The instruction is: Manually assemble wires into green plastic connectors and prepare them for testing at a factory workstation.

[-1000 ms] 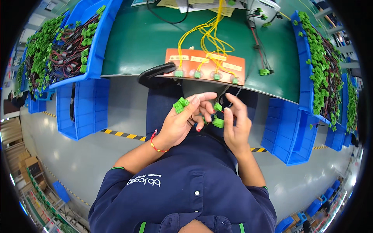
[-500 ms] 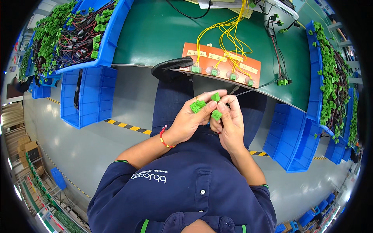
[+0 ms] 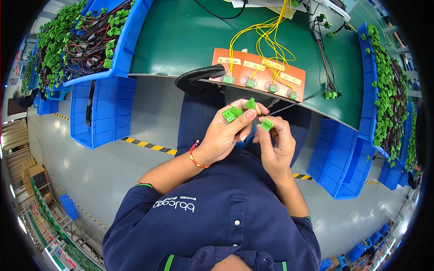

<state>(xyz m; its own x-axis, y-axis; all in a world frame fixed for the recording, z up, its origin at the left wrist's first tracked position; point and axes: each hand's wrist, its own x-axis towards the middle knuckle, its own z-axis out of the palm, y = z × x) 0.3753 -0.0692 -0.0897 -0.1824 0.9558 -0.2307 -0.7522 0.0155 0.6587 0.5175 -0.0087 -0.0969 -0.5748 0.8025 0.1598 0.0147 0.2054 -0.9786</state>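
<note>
My left hand (image 3: 222, 139) is closed on several green terminal connectors (image 3: 232, 114), with one more green piece standing up by the fingertips. Close beside it, my right hand (image 3: 276, 147) pinches a single green connector (image 3: 267, 124) between thumb and fingers. Both hands are in front of my body, just below the table's near edge. Beyond them an orange-brown board (image 3: 253, 67) with paper labels lies at that edge. Green sockets (image 3: 250, 83) sit along its front, and yellow wires (image 3: 260, 31) run from them to the back.
A black clamp (image 3: 199, 77) grips the green table (image 3: 181, 40) left of the board. Blue bins (image 3: 129, 43) heaped with wired green connectors stand at both sides. Dark cables with green plugs (image 3: 332, 94) lie right of the board. Empty-looking blue bins (image 3: 337, 158) hang lower down.
My hands have drawn apart. The right hand has shifted right, carrying its green connector away from those in the left hand, which has turned slightly.
</note>
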